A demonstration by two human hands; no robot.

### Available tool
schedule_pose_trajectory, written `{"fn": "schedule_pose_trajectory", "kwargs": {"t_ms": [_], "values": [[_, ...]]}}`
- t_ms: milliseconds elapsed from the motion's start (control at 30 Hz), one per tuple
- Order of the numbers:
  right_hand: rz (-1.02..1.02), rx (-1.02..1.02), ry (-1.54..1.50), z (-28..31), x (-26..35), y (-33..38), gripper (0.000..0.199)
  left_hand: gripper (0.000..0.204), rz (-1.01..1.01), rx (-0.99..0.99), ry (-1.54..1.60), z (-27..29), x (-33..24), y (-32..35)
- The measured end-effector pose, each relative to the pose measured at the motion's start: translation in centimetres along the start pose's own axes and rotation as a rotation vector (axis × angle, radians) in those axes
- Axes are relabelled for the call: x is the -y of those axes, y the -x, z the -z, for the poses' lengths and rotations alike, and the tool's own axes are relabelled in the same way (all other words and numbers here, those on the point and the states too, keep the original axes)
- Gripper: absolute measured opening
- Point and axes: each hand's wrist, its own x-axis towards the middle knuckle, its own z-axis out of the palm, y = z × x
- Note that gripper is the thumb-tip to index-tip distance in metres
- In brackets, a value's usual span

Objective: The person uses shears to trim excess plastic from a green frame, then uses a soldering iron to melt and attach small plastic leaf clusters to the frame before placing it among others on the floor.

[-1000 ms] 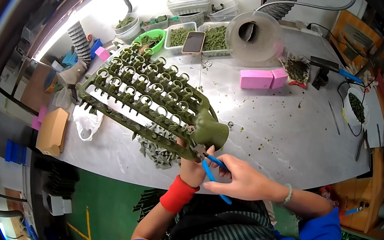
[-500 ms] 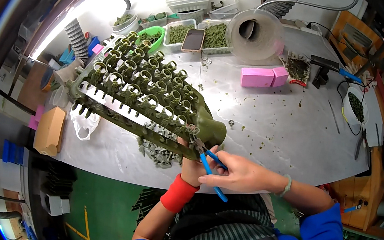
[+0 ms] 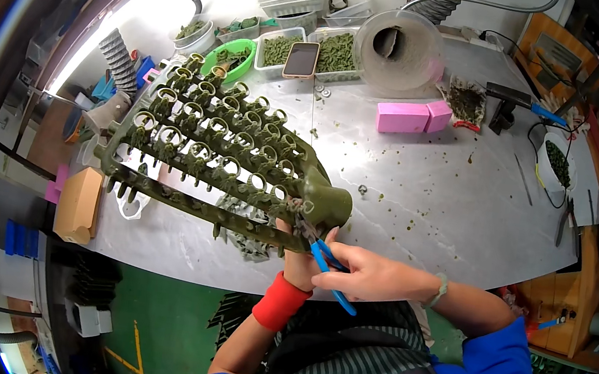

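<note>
A dark green, wax-like casting tree (image 3: 331, 205) spans the left of the head view, its several parallel bars set with rows of rings. It is held tilted above the table, with its thick rounded end toward me. My left hand (image 3: 298, 267), below a red wristband, grips it from underneath near that end; most of its fingers are hidden. In my right hand (image 3: 382, 272) are blue-handled cutting pliers (image 3: 344, 301). Their jaws reach the ring nearest the rounded end. Behind the lower bar lies a heap of grey-green pieces (image 3: 250, 246), partly covered.
Tubs of green pieces (image 3: 341, 53), a green bowl (image 3: 242, 70) and a phone (image 3: 300, 60) stand at the back. A clear round hood (image 3: 420, 64) and pink blocks (image 3: 403, 117) are to the right. A cardboard box (image 3: 78, 206) sits at the left edge; green crumbs dot the grey table (image 3: 460, 205).
The far left end of the tree has swung slightly down and left, and its ring rows have turned a little. My right hand and the pliers stay almost in place.
</note>
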Motion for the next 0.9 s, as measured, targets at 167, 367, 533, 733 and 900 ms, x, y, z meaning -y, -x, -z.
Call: {"fn": "schedule_pose_trajectory", "kwargs": {"t_ms": [167, 367, 533, 733, 900], "values": [[0.133, -0.1, 0.275, -0.2, 0.4, 0.2, 0.039, 0.07, -0.311, 0.162, -0.496, -2.3, -1.4, 1.3], [0.065, -0.092, 0.267, 0.3, 0.9, -0.8, 0.047, 0.094, 0.195, 0.019, 0.159, -1.8, -1.5, 0.9], [0.094, -0.093, 0.273, 0.3, 0.8, -1.1, 0.047, 0.095, 0.156, 0.082, 0.081, -2.1, -1.9, 1.3], [-0.025, -0.071, 0.299, 0.6, 1.7, -1.4, 0.045, 0.09, 0.224, 0.091, 0.238, -1.9, -1.4, 1.3], [-0.051, 0.022, 0.173, 1.0, 1.6, -1.6, 0.032, 0.068, -0.05, 0.142, -0.018, -0.1, 0.4, -0.2]]}}
